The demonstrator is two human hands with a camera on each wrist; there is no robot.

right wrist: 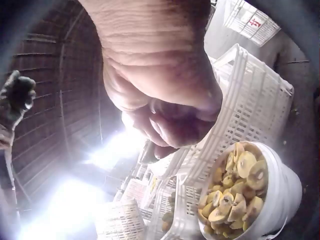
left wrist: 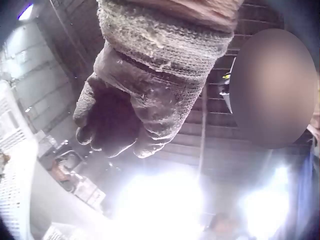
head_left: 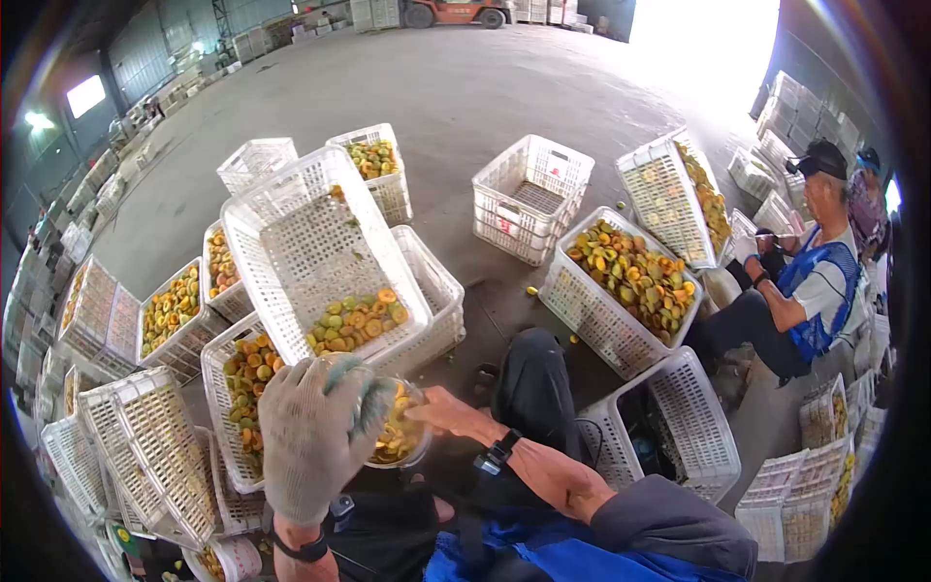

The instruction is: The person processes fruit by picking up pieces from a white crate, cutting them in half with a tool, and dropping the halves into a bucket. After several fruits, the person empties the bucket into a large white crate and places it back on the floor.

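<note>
My left hand [head_left: 312, 438] wears a grey knit glove and is raised close to the head camera, its back toward me. In the left wrist view its fingers [left wrist: 112, 130] are curled; whether they hold anything is hidden. It also shows far left in the right wrist view, as a gloved fist [right wrist: 17, 97]. My bare right hand [head_left: 441, 407] hovers over a white bucket [head_left: 423, 448] of halved yellow fruit [right wrist: 237, 187]. Its fingers [right wrist: 172, 125] curl round a small dark tool [right wrist: 149, 152] that pokes out below them.
A tilted white crate [head_left: 291, 242] with cut fruit leans just beyond the bucket. Several more crates ring me, some full of fruit [head_left: 635, 276], one empty [head_left: 531, 194]. Another person [head_left: 805, 281] sits at the right. Bare concrete floor [head_left: 465, 87] lies beyond.
</note>
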